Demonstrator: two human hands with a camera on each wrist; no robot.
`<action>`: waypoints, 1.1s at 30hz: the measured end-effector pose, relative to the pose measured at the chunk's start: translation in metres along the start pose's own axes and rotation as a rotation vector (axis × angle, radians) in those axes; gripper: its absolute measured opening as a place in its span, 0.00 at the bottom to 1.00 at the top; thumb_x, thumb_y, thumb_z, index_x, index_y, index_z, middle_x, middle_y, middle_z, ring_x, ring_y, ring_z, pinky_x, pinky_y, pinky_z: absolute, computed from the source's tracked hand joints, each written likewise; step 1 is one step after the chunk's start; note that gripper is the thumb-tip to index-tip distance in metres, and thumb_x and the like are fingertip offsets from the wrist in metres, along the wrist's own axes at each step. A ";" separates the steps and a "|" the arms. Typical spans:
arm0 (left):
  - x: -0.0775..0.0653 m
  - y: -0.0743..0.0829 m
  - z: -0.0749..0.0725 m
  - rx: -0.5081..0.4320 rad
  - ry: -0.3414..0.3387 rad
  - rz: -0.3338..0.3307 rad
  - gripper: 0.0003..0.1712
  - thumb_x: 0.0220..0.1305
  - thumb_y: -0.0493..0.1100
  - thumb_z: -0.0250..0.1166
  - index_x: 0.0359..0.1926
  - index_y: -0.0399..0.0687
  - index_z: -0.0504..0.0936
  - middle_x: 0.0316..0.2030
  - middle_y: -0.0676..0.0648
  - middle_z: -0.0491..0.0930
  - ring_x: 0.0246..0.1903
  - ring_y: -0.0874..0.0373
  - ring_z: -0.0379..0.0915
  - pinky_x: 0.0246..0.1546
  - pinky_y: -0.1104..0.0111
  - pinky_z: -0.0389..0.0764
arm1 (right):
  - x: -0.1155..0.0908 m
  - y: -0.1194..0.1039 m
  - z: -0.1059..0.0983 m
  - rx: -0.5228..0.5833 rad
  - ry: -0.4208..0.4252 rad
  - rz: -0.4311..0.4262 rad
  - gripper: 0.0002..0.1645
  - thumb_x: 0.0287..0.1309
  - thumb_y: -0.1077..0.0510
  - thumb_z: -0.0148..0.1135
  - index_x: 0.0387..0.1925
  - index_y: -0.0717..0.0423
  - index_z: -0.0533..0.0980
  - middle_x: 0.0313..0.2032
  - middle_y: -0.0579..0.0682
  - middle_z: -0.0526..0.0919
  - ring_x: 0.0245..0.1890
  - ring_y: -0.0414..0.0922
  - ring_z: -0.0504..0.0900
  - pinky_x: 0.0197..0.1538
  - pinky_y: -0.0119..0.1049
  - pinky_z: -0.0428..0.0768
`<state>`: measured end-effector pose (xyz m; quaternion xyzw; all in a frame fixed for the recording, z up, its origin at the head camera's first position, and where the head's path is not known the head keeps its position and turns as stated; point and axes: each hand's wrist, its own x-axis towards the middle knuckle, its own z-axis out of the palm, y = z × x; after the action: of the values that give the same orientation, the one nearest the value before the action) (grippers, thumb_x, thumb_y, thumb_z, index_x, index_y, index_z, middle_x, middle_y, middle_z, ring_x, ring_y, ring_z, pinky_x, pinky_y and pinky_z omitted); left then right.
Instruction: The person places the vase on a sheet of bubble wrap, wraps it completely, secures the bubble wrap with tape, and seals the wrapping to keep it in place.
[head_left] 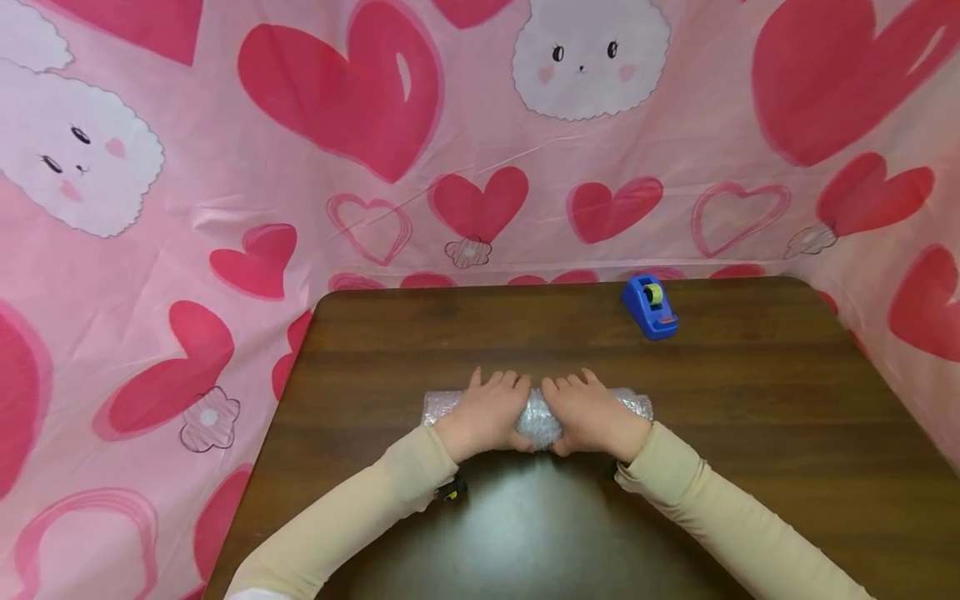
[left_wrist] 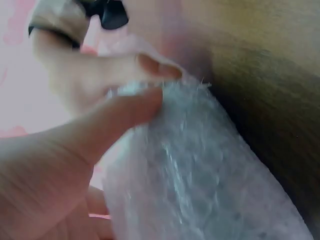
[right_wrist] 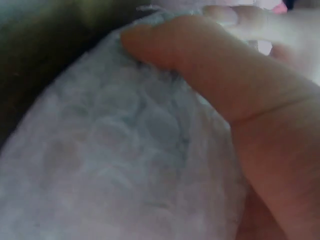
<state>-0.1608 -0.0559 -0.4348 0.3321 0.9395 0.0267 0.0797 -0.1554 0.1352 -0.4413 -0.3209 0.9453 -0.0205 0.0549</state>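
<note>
A roll of clear bubble wrap (head_left: 538, 419) lies crosswise over the middle of the table, its ends showing past both hands. My left hand (head_left: 489, 414) grips it left of centre, fingers over the far side and thumb along the near side. Close beside it, my right hand (head_left: 592, 414) grips the roll the same way. In the left wrist view the thumb presses on the bubble wrap (left_wrist: 200, 160), with the other thumb just beyond. The right wrist view shows the right thumb across the bubbled surface (right_wrist: 110, 135); whatever is inside the roll is hidden.
Toward the back right of the brown wooden table (head_left: 450, 333) stands a blue tape dispenser (head_left: 651, 310) with a yellowish roll of tape. A pink cloth (head_left: 480, 125) printed with hearts hangs behind the table and along its sides.
</note>
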 end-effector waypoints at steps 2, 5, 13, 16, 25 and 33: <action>-0.004 0.002 0.000 0.056 0.065 0.036 0.53 0.54 0.68 0.77 0.70 0.40 0.73 0.61 0.43 0.80 0.59 0.48 0.77 0.62 0.45 0.75 | 0.004 0.001 -0.003 0.039 -0.045 0.017 0.42 0.38 0.45 0.85 0.50 0.62 0.73 0.43 0.57 0.84 0.47 0.58 0.82 0.60 0.66 0.73; -0.007 0.005 0.000 0.084 0.111 0.077 0.48 0.57 0.65 0.77 0.68 0.39 0.74 0.57 0.43 0.82 0.55 0.49 0.79 0.55 0.53 0.80 | 0.007 0.003 -0.007 0.077 -0.103 0.046 0.43 0.40 0.45 0.85 0.52 0.61 0.72 0.45 0.57 0.84 0.49 0.58 0.81 0.63 0.65 0.71; 0.003 -0.002 -0.003 -0.007 0.065 0.092 0.46 0.57 0.60 0.77 0.68 0.37 0.74 0.55 0.44 0.84 0.49 0.51 0.82 0.49 0.55 0.83 | -0.001 0.001 -0.004 -0.008 -0.026 0.049 0.67 0.43 0.36 0.84 0.74 0.69 0.63 0.62 0.65 0.79 0.62 0.63 0.77 0.69 0.69 0.65; 0.008 -0.008 -0.005 -0.066 0.044 0.098 0.42 0.58 0.58 0.76 0.65 0.38 0.75 0.51 0.46 0.85 0.44 0.53 0.83 0.47 0.57 0.83 | -0.006 -0.002 0.001 -0.066 0.062 0.025 0.71 0.39 0.35 0.86 0.74 0.70 0.63 0.60 0.66 0.79 0.61 0.63 0.78 0.67 0.69 0.67; 0.004 -0.013 -0.009 -0.127 0.007 0.039 0.38 0.67 0.61 0.70 0.65 0.39 0.74 0.47 0.45 0.84 0.39 0.55 0.82 0.39 0.61 0.84 | 0.001 0.003 0.012 -0.079 0.188 -0.015 0.60 0.35 0.45 0.88 0.68 0.66 0.69 0.58 0.64 0.79 0.60 0.64 0.77 0.64 0.70 0.70; -0.004 -0.005 -0.010 -0.122 -0.052 -0.075 0.53 0.70 0.71 0.60 0.77 0.36 0.61 0.69 0.39 0.74 0.63 0.45 0.75 0.61 0.48 0.77 | 0.008 0.004 0.009 -0.059 0.136 -0.012 0.62 0.32 0.47 0.89 0.69 0.65 0.69 0.61 0.64 0.78 0.64 0.67 0.74 0.66 0.72 0.66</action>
<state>-0.1625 -0.0623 -0.4248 0.2919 0.9455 0.0724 0.1253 -0.1637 0.1336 -0.4515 -0.3260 0.9451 -0.0146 -0.0191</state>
